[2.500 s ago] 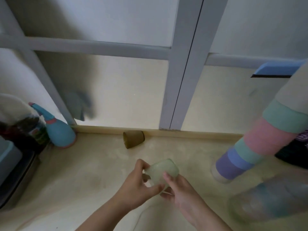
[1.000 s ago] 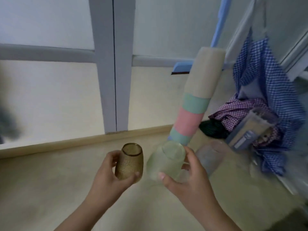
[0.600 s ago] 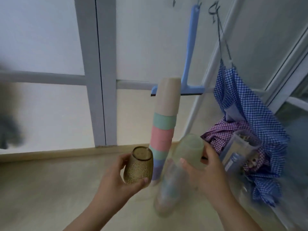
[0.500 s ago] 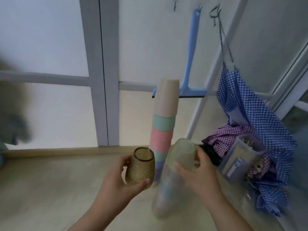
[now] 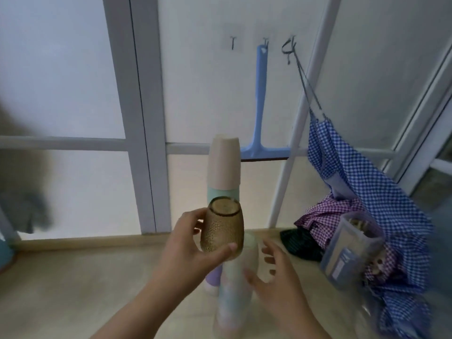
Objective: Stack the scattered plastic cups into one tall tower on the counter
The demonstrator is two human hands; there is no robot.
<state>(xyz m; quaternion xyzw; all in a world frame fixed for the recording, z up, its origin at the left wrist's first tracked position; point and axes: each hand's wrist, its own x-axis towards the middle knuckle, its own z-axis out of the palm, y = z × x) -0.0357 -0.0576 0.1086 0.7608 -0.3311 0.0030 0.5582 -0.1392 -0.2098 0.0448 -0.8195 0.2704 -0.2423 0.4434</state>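
My left hand (image 5: 188, 250) grips a brown textured cup (image 5: 222, 228), held upside down in front of a tall tower of pastel cups (image 5: 223, 167) that stands on the counter (image 5: 73, 289). A second, translucent stack (image 5: 234, 289) stands nearer to me, with a pale green cup (image 5: 249, 250) on its top. My right hand (image 5: 276, 282) hovers just right of that stack with its fingers spread and nothing in them.
A blue squeegee (image 5: 260, 106) hangs on the wall behind the tower. Blue checked cloth (image 5: 362, 187) hangs at the right over purple checked cloth (image 5: 325, 216) and a clear plastic container (image 5: 349, 250). A grey window frame (image 5: 139, 118) rises at the back.
My right hand has set the pale green cup on the translucent stack and let go. My left hand has raised the brown cup in front of the pastel tower.
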